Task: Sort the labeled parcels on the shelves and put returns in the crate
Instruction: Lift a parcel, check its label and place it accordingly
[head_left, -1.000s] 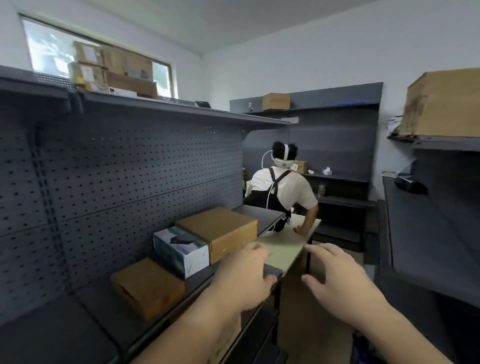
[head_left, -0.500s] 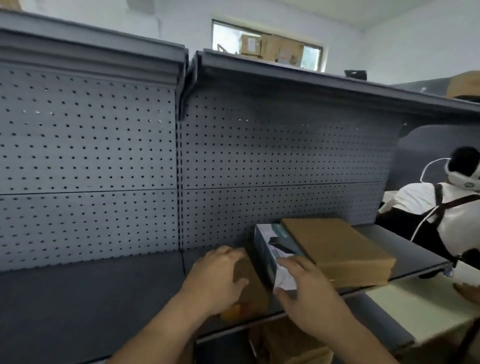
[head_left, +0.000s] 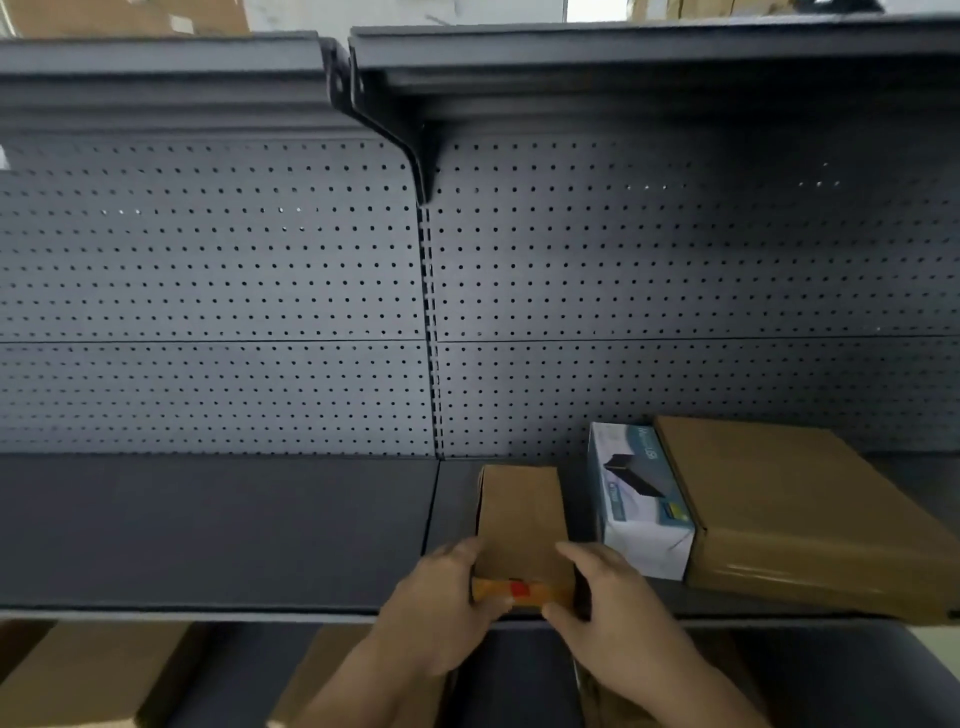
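Parcel in hand: left hand (head_left: 441, 608) and right hand (head_left: 608, 603), free a second ago, now grip the brown parcel (head_left: 519, 519). Sorting it looks next.

The small brown parcel (head_left: 519, 514) lies flat on the dark shelf (head_left: 208, 530). Its short end, with an orange strip and a red mark, is at the front edge. Just beside it on the right, a white-and-blue box (head_left: 641, 509) touches a large brown box (head_left: 789, 509) that lies flat.
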